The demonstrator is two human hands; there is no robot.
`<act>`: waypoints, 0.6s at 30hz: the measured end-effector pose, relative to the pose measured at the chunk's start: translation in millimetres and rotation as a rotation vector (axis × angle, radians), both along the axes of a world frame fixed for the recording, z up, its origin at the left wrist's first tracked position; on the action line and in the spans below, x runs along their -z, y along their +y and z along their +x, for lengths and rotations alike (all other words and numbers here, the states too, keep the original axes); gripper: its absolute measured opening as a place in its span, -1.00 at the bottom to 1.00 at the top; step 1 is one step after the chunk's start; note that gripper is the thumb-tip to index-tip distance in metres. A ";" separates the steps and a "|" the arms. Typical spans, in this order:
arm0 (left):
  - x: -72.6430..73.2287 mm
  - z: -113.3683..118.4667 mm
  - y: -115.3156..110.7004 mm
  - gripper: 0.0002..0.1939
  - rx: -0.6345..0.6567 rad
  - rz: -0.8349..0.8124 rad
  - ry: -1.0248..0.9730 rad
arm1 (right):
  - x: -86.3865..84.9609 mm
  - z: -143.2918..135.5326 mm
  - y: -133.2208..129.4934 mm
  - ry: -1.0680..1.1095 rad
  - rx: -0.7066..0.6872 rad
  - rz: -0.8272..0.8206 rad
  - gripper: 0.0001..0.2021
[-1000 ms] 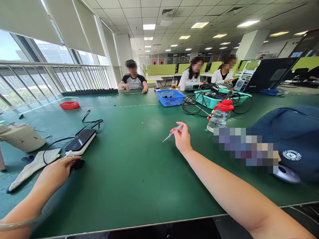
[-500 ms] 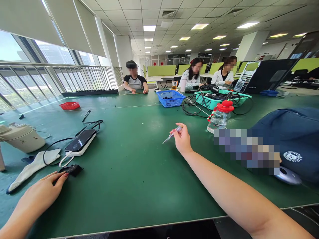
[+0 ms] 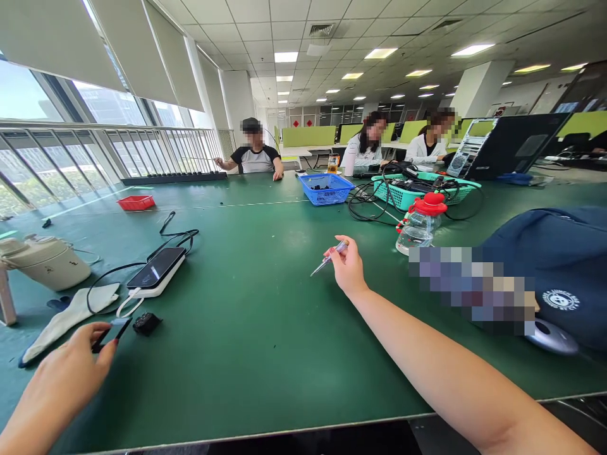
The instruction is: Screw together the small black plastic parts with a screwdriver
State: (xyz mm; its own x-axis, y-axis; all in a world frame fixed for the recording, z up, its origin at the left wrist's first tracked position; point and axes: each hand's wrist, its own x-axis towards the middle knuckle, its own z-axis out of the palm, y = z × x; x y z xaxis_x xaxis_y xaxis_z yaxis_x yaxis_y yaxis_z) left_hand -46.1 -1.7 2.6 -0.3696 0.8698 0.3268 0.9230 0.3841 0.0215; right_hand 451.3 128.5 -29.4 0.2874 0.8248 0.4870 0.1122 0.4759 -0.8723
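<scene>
Between the thumb and fingers of my left hand (image 3: 71, 366) is a thin flat black piece (image 3: 124, 327), with a pale bluish patch; I cannot make out its kind. Just right of it a small dark block-like part (image 3: 147, 323) lies on the green tabletop (image 3: 227, 354), apart from the hand. Over the middle of the table my right hand (image 3: 349, 268) pinches a slim screwdriver (image 3: 327, 260) with a see-through handle. Its thin metal tip points down and left.
Left: a phone (image 3: 156, 266) on a white power bank with cables, a white glove (image 3: 71, 322), a beige cup (image 3: 52, 262). Farther back: red tray (image 3: 136, 203), blue basket (image 3: 326, 189), green basket (image 3: 403, 194). Right: water bottle (image 3: 420, 227), navy bag (image 3: 535, 253). Several people sit beyond.
My left hand has lifted the flat black piece away from the dark block, which stays on the table. The right hand with the screwdriver is almost still. A person opposite has moved one arm outward.
</scene>
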 end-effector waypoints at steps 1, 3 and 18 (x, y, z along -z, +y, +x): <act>-8.5 11.9 -0.3 -0.50 0.040 -0.033 0.040 | 0.1 0.0 0.2 0.003 0.000 0.000 -0.64; -25.1 36.8 0.5 -0.43 0.125 -0.085 0.068 | 0.0 0.1 0.2 0.007 0.002 -0.004 -0.63; -29.3 61.2 15.8 -0.45 0.068 -0.338 -0.047 | -2.9 -1.5 -2.5 0.004 0.005 -0.029 -0.59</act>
State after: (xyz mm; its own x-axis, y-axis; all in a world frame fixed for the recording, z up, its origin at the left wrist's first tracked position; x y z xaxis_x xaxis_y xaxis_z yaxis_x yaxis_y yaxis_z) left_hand 15.2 14.1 31.9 -0.3153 0.9490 0.0003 0.9476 0.3149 -0.0530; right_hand 449.8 126.0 -26.6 0.2938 0.8368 0.4620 0.1108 0.4503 -0.8860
